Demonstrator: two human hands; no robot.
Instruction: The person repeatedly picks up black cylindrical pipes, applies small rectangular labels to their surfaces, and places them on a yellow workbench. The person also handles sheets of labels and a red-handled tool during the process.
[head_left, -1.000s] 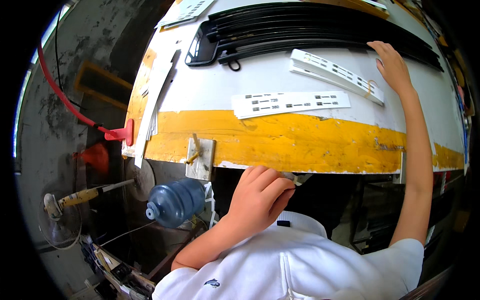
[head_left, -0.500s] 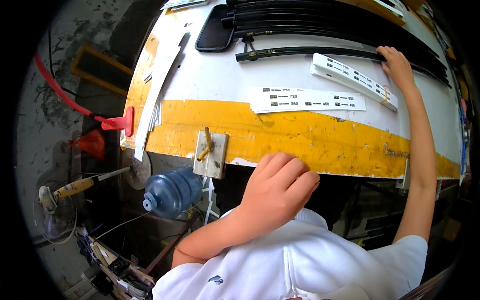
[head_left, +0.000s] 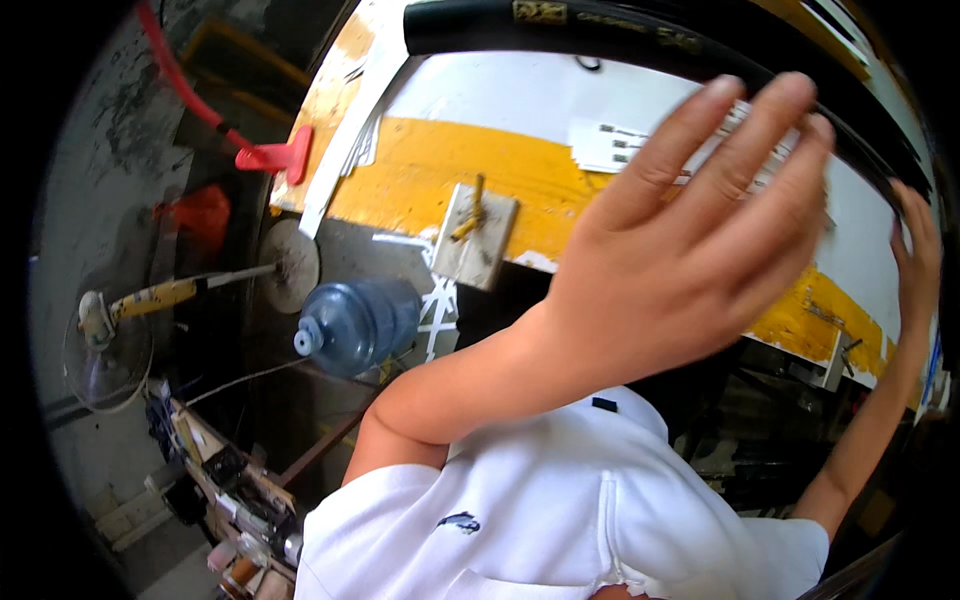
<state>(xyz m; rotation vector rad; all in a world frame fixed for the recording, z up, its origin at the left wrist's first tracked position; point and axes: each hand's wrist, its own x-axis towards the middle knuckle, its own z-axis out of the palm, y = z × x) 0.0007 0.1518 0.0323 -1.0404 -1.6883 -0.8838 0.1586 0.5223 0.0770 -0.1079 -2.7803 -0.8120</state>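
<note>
A long black tube (head_left: 470, 28) with gold print stretches across the top of the view, raised close to the camera. At the far right my right hand (head_left: 916, 240) has its fingers closed at the tube's right end, though the grip itself is partly hidden. Below the tube's middle my left hand (head_left: 700, 240) hangs over the table with fingers stretched out and nothing in them. Its fingertips come near the tube; whether they touch it I cannot tell. White printed label strips (head_left: 594, 148) lie under the left hand, mostly covered by it.
The table has a white top and a yellow front band (head_left: 540, 150). White paper strips (head_left: 335, 165) overhang its left end. A metal plate with a brass bolt (head_left: 476, 235) sits at the front edge. Below are a blue water jug (head_left: 365, 325) and a fan (head_left: 105, 350).
The black tube has come up off the table toward the camera. My left hand has risen from the table's front edge and opened. My right hand has moved right. The view has shifted.
</note>
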